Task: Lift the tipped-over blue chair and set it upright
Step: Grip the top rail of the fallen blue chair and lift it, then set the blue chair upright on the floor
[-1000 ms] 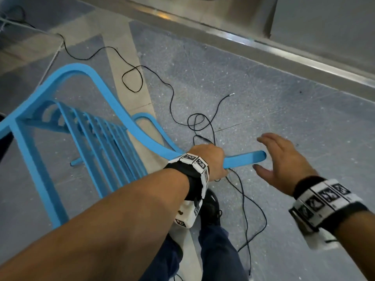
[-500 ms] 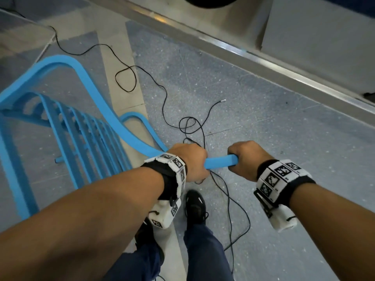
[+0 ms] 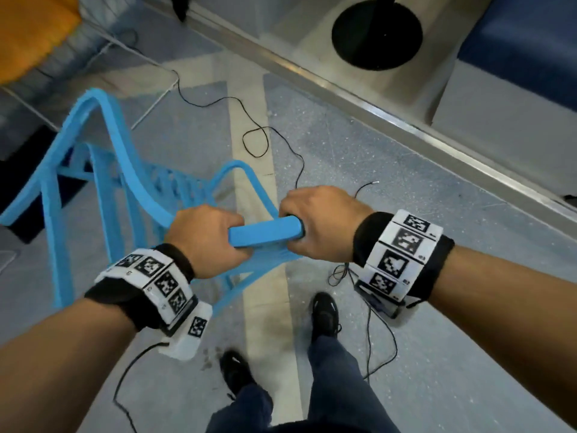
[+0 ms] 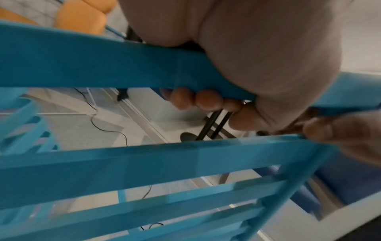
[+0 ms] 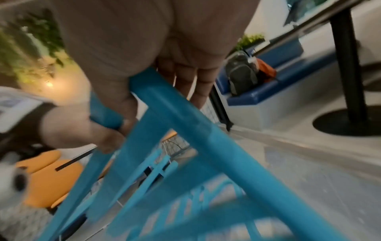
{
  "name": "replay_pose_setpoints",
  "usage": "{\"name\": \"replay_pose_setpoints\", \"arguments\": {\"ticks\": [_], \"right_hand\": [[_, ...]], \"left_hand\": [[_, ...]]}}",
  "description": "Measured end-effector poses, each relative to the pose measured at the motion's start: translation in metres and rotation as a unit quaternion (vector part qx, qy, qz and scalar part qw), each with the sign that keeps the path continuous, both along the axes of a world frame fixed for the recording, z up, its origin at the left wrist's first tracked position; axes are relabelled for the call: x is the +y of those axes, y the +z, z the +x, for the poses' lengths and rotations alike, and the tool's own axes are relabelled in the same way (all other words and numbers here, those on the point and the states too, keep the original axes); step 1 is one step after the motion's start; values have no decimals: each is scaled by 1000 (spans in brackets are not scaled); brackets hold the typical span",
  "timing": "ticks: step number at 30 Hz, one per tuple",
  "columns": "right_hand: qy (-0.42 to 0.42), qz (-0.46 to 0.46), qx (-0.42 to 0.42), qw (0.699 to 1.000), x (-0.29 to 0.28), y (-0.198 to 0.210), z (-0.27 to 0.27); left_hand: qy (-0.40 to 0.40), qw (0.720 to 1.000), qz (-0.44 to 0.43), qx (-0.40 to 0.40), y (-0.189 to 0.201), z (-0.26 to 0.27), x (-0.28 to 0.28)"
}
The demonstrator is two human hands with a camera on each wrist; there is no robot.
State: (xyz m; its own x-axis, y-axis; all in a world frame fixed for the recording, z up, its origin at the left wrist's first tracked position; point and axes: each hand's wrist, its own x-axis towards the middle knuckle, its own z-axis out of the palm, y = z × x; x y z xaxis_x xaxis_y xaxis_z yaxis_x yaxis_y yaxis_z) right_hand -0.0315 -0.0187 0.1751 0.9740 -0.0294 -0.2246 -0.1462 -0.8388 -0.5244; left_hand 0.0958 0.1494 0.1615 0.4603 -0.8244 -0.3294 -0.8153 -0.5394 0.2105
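The blue slatted chair [image 3: 125, 182] is tilted, its back rail [image 3: 265, 234] raised to just in front of me and the rest of the frame sloping down to the left. My left hand [image 3: 206, 239] grips the rail on the left and my right hand [image 3: 321, 223] grips its right end. In the left wrist view my fingers [image 4: 206, 101] curl under the blue rail [image 4: 92, 65], with slats below. In the right wrist view my right hand's fingers [image 5: 191, 76] wrap the blurred blue frame [image 5: 185, 114]. The chair's feet are hidden.
A thin black cable [image 3: 259, 142] loops over the grey floor beside the chair and past my shoes [image 3: 324, 314]. Behind a metal floor strip [image 3: 374, 104] stands a black round table base [image 3: 377, 32]. An orange seat [image 3: 31, 32] is at the far left; a blue bench [image 5: 268, 84] holds a backpack [image 5: 241, 73].
My right hand, open beside the rail's end a second ago, has closed on it. Both hands have since raised the rail, and the chair stands steeper.
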Motion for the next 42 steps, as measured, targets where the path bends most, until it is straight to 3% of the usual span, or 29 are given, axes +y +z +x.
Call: {"name": "replay_pose_setpoints", "arguments": {"ticks": [2,6,15,19,24,30,36,42], "right_hand": [[-40,70,21,997,17,-4,1],[-43,-15,143,989,52,-17,11],[131,-201,97,966,209,66,96],[155,-184,74,968,300,89,127],[210,-173,43,961,407,96,158],[288,-193,28,938,508,89,165],[362,-236,14,901,574,80,145],[399,-251,32,881,597,70,129]], "left_hand": [[18,999,-40,9,16,8,43],[41,994,-99,11,31,13,118],[146,967,-198,64,75,37,322],[248,932,-255,63,93,35,417],[363,870,-331,39,108,16,514],[487,790,-367,69,78,-19,612],[551,731,-387,114,40,-63,664],[576,697,-408,126,14,-87,682]]}}
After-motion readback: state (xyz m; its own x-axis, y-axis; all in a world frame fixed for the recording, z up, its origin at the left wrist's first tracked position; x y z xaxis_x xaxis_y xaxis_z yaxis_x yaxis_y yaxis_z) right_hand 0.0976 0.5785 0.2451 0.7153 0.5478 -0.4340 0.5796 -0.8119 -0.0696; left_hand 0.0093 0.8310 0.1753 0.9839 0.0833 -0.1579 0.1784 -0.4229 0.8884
